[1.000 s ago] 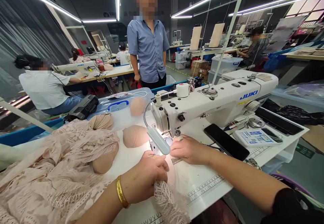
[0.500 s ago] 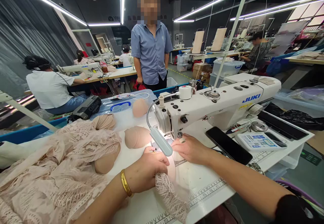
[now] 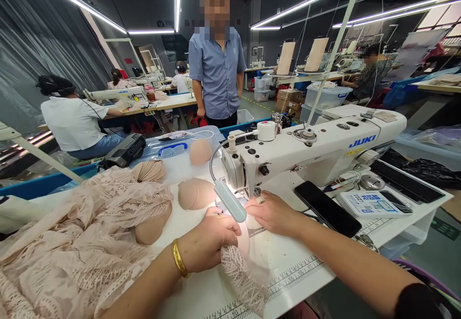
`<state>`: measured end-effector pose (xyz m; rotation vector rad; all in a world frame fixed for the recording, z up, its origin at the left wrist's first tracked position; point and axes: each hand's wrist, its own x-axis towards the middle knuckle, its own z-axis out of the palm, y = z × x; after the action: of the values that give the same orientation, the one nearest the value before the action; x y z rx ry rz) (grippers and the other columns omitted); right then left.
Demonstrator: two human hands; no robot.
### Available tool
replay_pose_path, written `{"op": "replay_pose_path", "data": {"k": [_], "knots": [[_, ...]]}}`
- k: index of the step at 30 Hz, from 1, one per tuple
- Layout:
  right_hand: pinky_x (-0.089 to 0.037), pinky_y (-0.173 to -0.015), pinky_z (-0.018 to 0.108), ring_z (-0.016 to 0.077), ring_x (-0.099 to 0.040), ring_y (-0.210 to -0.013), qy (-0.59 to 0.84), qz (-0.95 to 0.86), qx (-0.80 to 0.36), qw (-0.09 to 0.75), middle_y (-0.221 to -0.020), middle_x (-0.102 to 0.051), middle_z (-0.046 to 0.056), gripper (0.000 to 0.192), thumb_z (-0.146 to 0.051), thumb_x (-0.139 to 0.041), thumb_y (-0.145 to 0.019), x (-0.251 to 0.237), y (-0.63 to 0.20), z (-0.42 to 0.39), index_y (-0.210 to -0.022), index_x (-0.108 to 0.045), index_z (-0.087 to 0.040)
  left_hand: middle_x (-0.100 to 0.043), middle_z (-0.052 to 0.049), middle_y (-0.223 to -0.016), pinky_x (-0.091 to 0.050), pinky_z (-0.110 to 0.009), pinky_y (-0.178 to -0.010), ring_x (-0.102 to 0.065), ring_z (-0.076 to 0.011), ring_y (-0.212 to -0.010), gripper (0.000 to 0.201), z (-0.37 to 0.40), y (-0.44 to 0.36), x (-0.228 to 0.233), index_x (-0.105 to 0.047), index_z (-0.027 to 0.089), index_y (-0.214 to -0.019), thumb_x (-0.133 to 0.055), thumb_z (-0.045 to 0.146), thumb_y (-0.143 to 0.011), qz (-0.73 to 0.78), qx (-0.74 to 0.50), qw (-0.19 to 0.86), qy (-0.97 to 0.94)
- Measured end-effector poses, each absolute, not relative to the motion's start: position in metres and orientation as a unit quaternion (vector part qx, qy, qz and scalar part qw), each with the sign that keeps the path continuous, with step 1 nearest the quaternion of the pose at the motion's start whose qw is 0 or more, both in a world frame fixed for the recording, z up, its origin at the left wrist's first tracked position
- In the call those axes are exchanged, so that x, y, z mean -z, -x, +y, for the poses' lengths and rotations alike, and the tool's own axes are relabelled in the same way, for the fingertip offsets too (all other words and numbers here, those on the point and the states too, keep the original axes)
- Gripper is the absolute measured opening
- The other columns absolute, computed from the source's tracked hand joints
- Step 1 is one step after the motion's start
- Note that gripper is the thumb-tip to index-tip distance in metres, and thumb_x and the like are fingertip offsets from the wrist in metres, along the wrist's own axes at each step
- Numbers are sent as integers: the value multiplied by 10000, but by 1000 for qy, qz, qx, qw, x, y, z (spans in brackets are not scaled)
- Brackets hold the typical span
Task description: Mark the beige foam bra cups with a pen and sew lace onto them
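Head view: left hand (image 3: 211, 242) grips lace piece (image 3: 242, 273) at the needle of sewing machine (image 3: 306, 153); right hand (image 3: 272, 213) lies flat, holding nothing. Step judged: feeding seam; next needs steady, even guiding.

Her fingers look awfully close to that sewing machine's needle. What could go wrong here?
The right hand rests right under the sewing machine head, so a slip might bring fingertips to the needle. The left hand grips bunched lace fabric; its loose folds could perhaps drag in unevenly. The lamp hides part of the needle area.
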<state>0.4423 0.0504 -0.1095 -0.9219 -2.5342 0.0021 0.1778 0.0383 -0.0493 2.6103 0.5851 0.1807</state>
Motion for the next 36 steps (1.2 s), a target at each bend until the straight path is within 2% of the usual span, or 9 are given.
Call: {"op": "replay_pose_path", "data": {"k": [8,12,20,27,31,36], "knots": [[-396,-821,349,235,-556,-892,331,-920,-1,209,-902,-711,53,308,-17,-507,-922,109,-442,50,-1050,-704,-214,-756,-6,-1139,-301,-412,-973,-670,-236,-1013,209,43,-176,52,-713,239,-774,-635,47,-746,227,-63,206,-950],[-400,-824,352,235,-558,-907,321,-923,3,213,-903,-712,51,322,-12,-488,-928,107,-443,48,-1066,-698,-214,-749,21,-1129,-290,-405,-938,-659,-197,-984,197,46,-176,53,-667,214,-737,-619,23,-748,245,-70,182,-950],[-378,-796,337,185,-549,-827,236,-944,-26,229,-915,-713,14,198,-106,-546,-988,99,-443,41,-989,-699,-231,-731,54,-924,-267,-381,-826,-614,-155,-849,197,48,-177,53,-536,178,-690,-578,-14,-682,259,-69,124,-955],[-380,-804,331,190,-536,-920,165,-949,-69,260,-1098,-770,-3,208,-34,-562,-912,94,-440,34,-911,-643,-225,-696,49,-781,-245,-397,-795,-588,-160,-744,201,51,-174,62,-521,189,-692,-549,-10,-681,213,-134,51,-966],[-368,-753,330,185,-499,-839,164,-949,-78,257,-965,-758,-4,192,-48,-518,-916,91,-439,33,-856,-585,-217,-643,39,-693,-233,-392,-758,-542,-168,-688,219,55,-172,69,-481,191,-672,-552,-15,-699,177,-130,-25,-975],[-323,-687,328,189,-442,-757,191,-949,-40,249,-733,-622,5,227,-77,-468,-937,90,-439,33,-760,-501,-215,-636,49,-707,-237,-395,-762,-504,-166,-674,243,57,-172,74,-452,193,-686,-545,-28,-650,154,-135,-63,-977]]}}
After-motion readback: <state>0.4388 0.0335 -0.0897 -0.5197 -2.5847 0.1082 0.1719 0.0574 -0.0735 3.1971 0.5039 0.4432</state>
